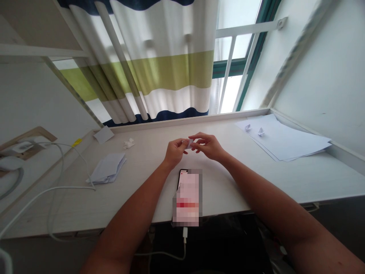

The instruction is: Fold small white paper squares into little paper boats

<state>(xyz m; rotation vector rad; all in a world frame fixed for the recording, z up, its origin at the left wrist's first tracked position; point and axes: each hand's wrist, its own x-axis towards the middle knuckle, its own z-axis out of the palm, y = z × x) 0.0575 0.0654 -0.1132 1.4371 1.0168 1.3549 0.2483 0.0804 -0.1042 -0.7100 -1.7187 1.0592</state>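
Note:
In the middle of the desk, my left hand (pixel 175 152) pinches a small folded piece of white paper (pixel 189 143) between thumb and fingers. My right hand (pixel 209 146) meets it from the other side, its fingers curled and its thumb at the paper's right edge. The exact folds are too small to make out. Just below both hands lies a phone (pixel 186 196), its screen blurred out and a white cable (pixel 185 233) plugged into its lower end.
A stack of white paper pieces (pixel 108 167) lies left, with a single sheet (pixel 103 134) and crumpled paper (pixel 129 143) behind. Two small folded paper shapes (pixel 261 131) rest on large sheets (pixel 293 142) at right. White cables (pixel 57 188) loop across the left side.

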